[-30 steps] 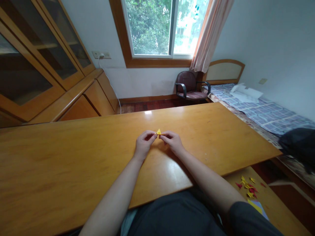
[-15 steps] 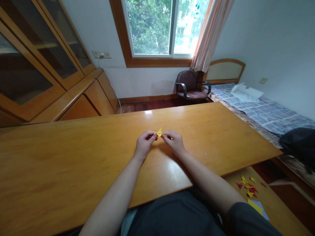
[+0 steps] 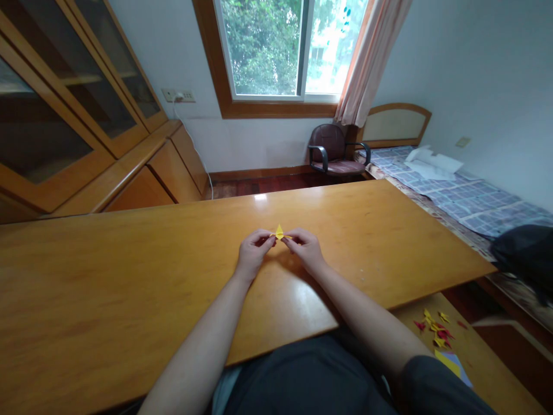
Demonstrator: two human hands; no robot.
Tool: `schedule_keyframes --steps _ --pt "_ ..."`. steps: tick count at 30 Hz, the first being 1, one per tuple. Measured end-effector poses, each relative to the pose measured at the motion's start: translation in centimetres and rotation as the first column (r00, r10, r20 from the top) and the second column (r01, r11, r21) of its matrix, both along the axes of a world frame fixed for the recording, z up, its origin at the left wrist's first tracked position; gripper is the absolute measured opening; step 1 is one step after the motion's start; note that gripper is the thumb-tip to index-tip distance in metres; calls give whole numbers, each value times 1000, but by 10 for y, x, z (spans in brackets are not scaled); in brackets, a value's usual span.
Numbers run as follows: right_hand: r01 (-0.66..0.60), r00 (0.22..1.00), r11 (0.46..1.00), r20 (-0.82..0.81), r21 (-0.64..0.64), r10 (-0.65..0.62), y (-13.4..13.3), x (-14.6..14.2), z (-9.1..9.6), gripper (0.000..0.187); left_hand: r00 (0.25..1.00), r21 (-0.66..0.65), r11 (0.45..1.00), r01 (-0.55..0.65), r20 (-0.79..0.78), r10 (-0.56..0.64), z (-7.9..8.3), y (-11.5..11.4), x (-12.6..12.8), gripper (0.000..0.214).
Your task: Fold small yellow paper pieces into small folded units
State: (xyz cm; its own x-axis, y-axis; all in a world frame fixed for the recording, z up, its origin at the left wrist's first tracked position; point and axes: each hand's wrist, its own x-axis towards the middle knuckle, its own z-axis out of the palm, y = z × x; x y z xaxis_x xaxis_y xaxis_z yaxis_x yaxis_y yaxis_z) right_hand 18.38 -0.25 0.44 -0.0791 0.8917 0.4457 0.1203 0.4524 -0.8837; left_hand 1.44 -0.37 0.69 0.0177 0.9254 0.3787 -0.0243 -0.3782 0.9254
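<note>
A small yellow folded paper piece is pinched between my two hands over the middle of a long wooden table. My left hand grips its left side with closed fingertips. On the other side my right hand pinches it the same way. Both hands rest low on the tabletop, and the paper's pointed tip sticks up between them.
Several small yellow and red folded paper pieces and a yellow sheet lie on a lower wooden surface at the right. Beyond the table are a dark red chair, a bed and wooden cabinets.
The yellow piece has shifted slightly in my fingertips; its tip now stands a little more upright. Both hands have stayed in place.
</note>
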Motion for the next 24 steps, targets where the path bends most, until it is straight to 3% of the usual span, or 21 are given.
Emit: schedule_keyframes --steps 6,19,24 --pt "-1 1000 1000 -17 -15 1 0 0 0 16 999 -30 999 20 33 -19 -1 1 0 12" --pt "62 994 991 83 115 -72 -2 1 2 14 969 -150 975 166 206 -134 -10 5 1 12" --pt "59 993 990 92 128 -71 -1 1 0 12 968 -172 971 167 214 -128 -9 5 2 12"
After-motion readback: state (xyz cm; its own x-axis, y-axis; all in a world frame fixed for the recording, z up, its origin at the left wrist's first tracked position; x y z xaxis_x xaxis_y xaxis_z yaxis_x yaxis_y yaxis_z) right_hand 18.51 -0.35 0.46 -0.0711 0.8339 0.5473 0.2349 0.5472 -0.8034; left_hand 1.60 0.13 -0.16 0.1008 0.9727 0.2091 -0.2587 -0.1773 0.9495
